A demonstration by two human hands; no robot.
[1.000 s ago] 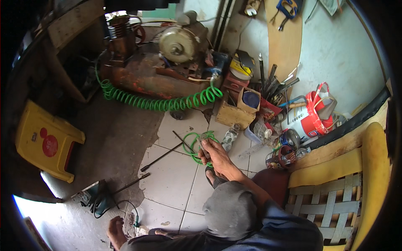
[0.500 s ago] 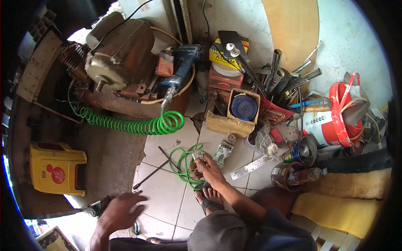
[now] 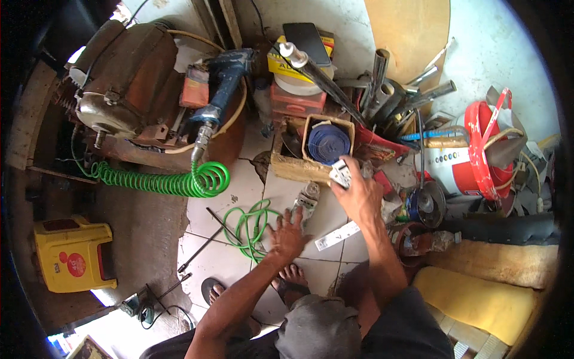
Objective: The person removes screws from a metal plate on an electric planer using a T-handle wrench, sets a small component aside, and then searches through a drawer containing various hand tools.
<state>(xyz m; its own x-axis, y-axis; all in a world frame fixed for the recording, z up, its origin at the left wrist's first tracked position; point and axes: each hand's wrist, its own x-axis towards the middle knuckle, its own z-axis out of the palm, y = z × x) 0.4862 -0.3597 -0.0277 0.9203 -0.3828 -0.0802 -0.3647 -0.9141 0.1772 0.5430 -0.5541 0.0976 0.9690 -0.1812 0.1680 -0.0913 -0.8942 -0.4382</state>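
My right hand [image 3: 363, 200] grips a small white block with dark marks [image 3: 341, 174], in front of the wooden box that holds a blue coiled roll [image 3: 328, 143]. I cannot tell exactly what the block is. My left hand [image 3: 287, 236] spreads its fingers, palm down, over the tiled floor; whether it touches anything is unclear. Just beyond its fingertips lies a worn grey metal tool with a round head [image 3: 308, 200]. A loosely looped green cord [image 3: 242, 230] lies to the left of that hand. Partly behind my right forearm lies a flat white strip [image 3: 336, 236].
Far left stands a rusty machine with a motor [image 3: 119, 96], a blue air tool [image 3: 222, 81] and a green coiled hose [image 3: 158, 181]. A yellow stool [image 3: 75, 254] is at left. Metal tubes [image 3: 382, 84] and a red-and-white bucket [image 3: 457, 157] crowd the right. Dark rods [image 3: 200, 248] lie near the green cord.
My right hand has moved up and right from the green cord to the wooden box, holding the white block. My left hand has come in from lower left to the middle. The view has shifted.
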